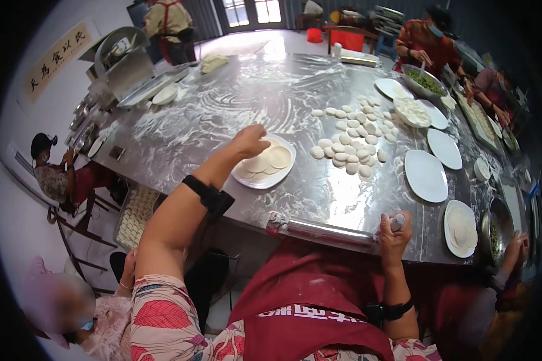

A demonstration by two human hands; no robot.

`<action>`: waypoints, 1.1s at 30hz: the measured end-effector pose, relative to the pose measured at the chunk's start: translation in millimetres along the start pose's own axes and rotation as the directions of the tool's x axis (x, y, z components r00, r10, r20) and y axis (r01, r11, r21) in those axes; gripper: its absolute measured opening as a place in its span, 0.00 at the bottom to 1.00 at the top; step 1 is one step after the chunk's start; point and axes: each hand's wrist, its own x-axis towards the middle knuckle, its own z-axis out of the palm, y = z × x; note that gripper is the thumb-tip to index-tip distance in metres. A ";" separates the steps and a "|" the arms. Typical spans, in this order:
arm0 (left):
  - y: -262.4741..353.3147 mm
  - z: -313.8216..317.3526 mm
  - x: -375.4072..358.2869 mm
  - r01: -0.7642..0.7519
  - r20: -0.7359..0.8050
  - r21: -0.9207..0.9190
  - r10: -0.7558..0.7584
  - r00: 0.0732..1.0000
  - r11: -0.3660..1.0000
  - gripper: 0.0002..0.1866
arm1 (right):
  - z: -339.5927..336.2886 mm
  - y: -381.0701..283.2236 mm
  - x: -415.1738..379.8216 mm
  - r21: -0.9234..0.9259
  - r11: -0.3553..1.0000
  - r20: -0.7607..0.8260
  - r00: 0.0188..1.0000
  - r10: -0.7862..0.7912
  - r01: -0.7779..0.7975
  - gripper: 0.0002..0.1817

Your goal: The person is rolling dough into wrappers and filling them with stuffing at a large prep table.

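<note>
Steel, dusted white with flour, is the worktop under your reach. Your left hand stretches out, fingers curled down onto the rolled wrappers stacked on the white plate. That plate is your landmark: right of it lies a cluster of dough pieces, and beyond those a row of empty plates. Nearer you than the plate, at the worktop's edge, your right hand is wrapped around one end of the rolling pin, which lies along that edge.
</note>
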 end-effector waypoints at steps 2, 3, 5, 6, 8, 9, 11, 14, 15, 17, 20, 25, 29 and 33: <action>24.3 21.6 23.6 -0.133 0.035 -0.024 0.134 0.990 0.991 0.16 | -0.7 1.2 -0.7 -0.008 1.000 0.012 1.000 0.002 -0.002 0.09; 34.8 41.7 36.8 -0.183 0.051 -0.074 0.187 0.981 0.980 0.15 | -0.6 3.1 -0.1 -0.007 1.000 0.016 1.000 0.005 -0.005 0.09; 62.0 76.5 54.6 -0.176 0.094 -0.056 0.180 0.979 0.983 0.15 | 0.3 -1.6 1.0 0.031 0.998 -0.004 0.998 0.056 -0.056 0.10; 75.1 88.8 61.4 -0.137 0.118 -0.003 0.136 0.984 0.991 0.14 | 0.8 -3.4 1.2 0.021 0.998 -0.001 0.999 0.053 -0.053 0.10; 90.9 107.6 67.4 0.041 0.137 0.106 -0.055 0.989 0.993 0.16 | -1.8 -4.8 0.7 0.002 0.999 0.008 0.999 0.048 -0.048 0.10; 96.8 114.9 67.6 0.131 0.138 0.165 -0.154 0.978 0.978 0.17 | -4.4 -5.2 -0.8 0.007 0.998 0.006 0.998 0.065 -0.065 0.10; 99.9 123.8 60.6 0.134 0.015 0.168 -0.139 0.990 0.977 0.18 | -4.6 -7.3 -3.4 0.032 0.995 0.011 0.996 0.093 -0.093 0.10; 94.1 124.3 56.2 0.107 0.106 0.114 -0.119 0.987 0.988 0.22 | -3.0 -8.9 -4.6 0.024 0.996 0.002 0.996 0.084 -0.084 0.10; 95.0 119.5 51.3 0.092 0.185 0.079 -0.105 0.977 0.993 0.23 | -3.3 -8.7 -5.8 0.009 0.997 -0.008 0.997 0.073 -0.073 0.10; 97.4 120.2 33.8 0.034 0.150 0.008 -0.035 0.988 0.999 0.25 | -4.3 -4.0 -3.5 -0.108 0.994 -0.016 1.000 -0.001 -0.001 0.09; 111.0 125.7 8.8 -0.048 0.261 -0.046 0.059 0.964 0.998 0.28 | -7.3 -2.4 1.6 -0.130 0.988 0.006 0.996 -0.084 0.084 0.08; 135.0 120.2 -22.1 -0.119 0.268 -0.078 0.135 0.954 0.990 0.19 | -6.4 -4.4 2.5 0.160 0.983 0.122 0.990 0.073 -0.093 0.08; 137.0 122.6 -38.0 -0.017 0.506 -0.483 0.295 0.811 0.875 0.13 | -6.3 -10.0 5.4 0.113 0.979 0.137 0.979 0.152 -0.168 0.08; 141.4 124.7 -43.6 -0.122 0.408 -0.435 0.316 0.856 0.892 0.10 | 4.9 -12.1 30.6 0.020 0.995 0.119 0.989 0.091 -0.094 0.09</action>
